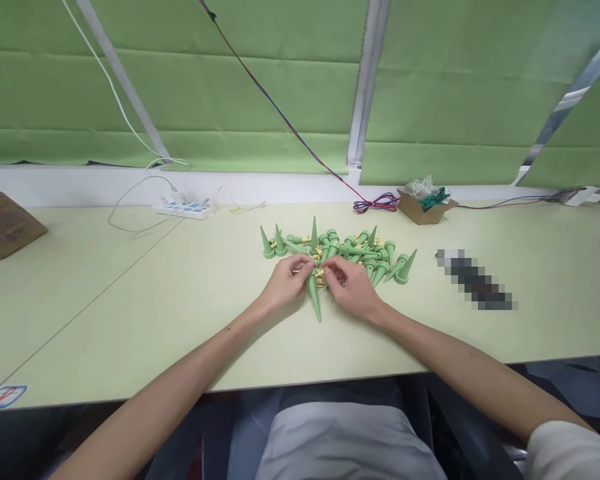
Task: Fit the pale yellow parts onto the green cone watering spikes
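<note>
My left hand (pixel 292 279) pinches the wide end of a green plastic watering spike (pixel 314 300), whose tip points down toward me. Right beside it, the fingers of my right hand (pixel 349 285) close at the same end, near a small yellow part (pixel 319 272). Exactly what the right fingertips grip is hidden. Behind both hands lies a pile of similar green spikes (pixel 380 253) with yellow fittings among them. Some stand upright on their wide ends, such as a spike (pixel 314 237) just beyond my left hand; others lie flat.
A small cardboard box (pixel 425 212) with clear plastic and green material stands at the back right, by a coiled red-blue cable (pixel 377 203). A power strip (pixel 187 209) lies at the back left. A blurred dark object (pixel 480 283) is right of the pile, and a brown bag (pixel 5 223) far left.
</note>
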### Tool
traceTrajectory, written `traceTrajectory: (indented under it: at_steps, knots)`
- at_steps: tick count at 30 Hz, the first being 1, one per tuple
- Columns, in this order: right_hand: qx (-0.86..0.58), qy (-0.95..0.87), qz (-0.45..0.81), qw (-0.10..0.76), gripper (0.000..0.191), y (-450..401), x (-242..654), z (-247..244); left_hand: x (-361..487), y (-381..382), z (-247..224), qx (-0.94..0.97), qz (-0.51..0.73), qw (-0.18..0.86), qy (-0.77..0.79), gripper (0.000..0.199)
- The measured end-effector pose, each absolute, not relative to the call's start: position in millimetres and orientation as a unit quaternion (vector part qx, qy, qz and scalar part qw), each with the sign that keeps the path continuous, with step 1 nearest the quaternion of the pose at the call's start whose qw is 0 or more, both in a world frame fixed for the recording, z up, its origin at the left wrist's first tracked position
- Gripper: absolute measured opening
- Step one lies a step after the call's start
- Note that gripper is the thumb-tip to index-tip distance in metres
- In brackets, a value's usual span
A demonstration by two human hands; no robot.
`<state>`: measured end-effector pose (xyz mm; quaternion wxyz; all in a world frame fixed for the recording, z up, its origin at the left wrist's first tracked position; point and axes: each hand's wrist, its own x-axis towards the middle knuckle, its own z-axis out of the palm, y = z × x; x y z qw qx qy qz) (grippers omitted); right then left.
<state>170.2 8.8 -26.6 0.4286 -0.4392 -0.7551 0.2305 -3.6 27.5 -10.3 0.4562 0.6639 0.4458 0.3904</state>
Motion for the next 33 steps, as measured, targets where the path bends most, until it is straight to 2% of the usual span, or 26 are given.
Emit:
traceTrajectory:
  at_steps: [16,33]
  knots:
    - [-0.386,-0.759,0.243,0.465,0.018,14.4,169.6,-29.7,-5.9,31.4,-15.4,0.669,0.413,0.450,0.422,0.032]
    - [-0.374,-0.760,0.240,0.475,0.012,17.1,169.3,-33.3,-5.1,31.2,-13.8,0.668,0.436,0.434,0.419,0.025]
